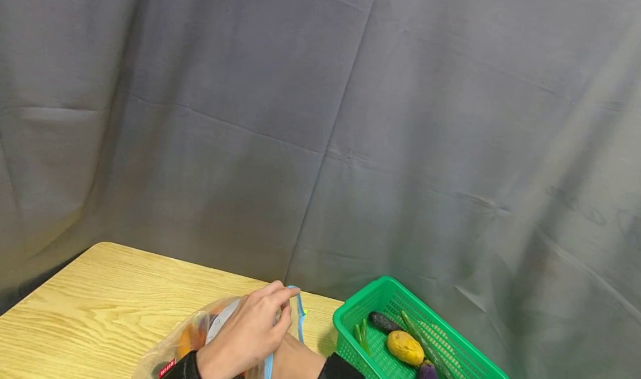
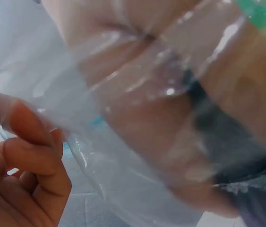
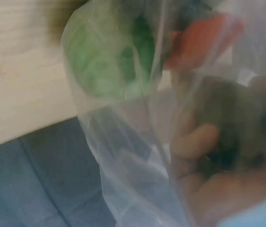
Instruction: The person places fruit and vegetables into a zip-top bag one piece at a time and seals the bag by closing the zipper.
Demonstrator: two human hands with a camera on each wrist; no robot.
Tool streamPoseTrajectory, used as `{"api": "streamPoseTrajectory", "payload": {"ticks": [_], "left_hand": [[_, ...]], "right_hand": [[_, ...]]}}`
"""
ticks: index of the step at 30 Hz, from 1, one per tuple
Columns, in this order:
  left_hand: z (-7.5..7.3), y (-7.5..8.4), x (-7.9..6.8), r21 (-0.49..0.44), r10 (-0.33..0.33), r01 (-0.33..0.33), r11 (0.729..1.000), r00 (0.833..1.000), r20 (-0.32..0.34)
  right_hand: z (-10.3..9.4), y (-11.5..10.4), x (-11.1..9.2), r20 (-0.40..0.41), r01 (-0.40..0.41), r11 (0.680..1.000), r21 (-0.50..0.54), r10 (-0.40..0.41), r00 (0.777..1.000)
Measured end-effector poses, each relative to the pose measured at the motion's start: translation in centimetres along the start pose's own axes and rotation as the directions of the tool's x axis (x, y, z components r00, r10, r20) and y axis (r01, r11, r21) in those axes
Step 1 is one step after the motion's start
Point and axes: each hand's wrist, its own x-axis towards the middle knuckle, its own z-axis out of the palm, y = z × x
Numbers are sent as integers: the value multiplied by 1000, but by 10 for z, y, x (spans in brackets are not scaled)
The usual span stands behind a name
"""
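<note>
A clear plastic zip bag (image 1: pixel 297 312) with a blue rim lies on the table, vegetables showing through it. My left hand (image 1: pixel 250 329) is at its mouth and grips the rim; in the left wrist view the curled fingers (image 2: pixel 43 165) are beside the bag's edge. My right forearm reaches into the bag beneath the left hand. Seen blurred through plastic in the right wrist view, my right hand (image 3: pixel 199 146) holds a dark green, roundish vegetable (image 3: pixel 232 118). Near it in the bag are a pale green round vegetable (image 3: pixel 104 56) and an orange-red one (image 3: pixel 199 40).
Right of the bag stands a green plastic basket (image 1: pixel 360 304). It holds a yellow potato-like vegetable (image 1: pixel 404 348), a dark, long vegetable (image 1: pixel 384 322), a cucumber (image 1: pixel 425 343), green pods (image 1: pixel 361 335) and a purple eggplant (image 1: pixel 428 371). A grey curtain (image 1: pixel 320 117) hangs behind the wooden table (image 1: pixel 125 301).
</note>
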Motion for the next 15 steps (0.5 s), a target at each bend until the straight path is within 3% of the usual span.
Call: {"api": "streamPoseTrajectory", "payload": {"ticks": [4,7,15], "left_hand": [[0,1,1,2,8,-8,1000,1000,-9],[0,1,1,0,15,-15,1000,1000,-11],[1,-2,0,-1,24,-24,1000,999,-28]], "right_hand": [[0,4,-2,15,48,993,105,-49,999],[0,9,-5,35,12,979,202,-19,999],[-1,3,-3,-42,20,999,36,-18,999]]}}
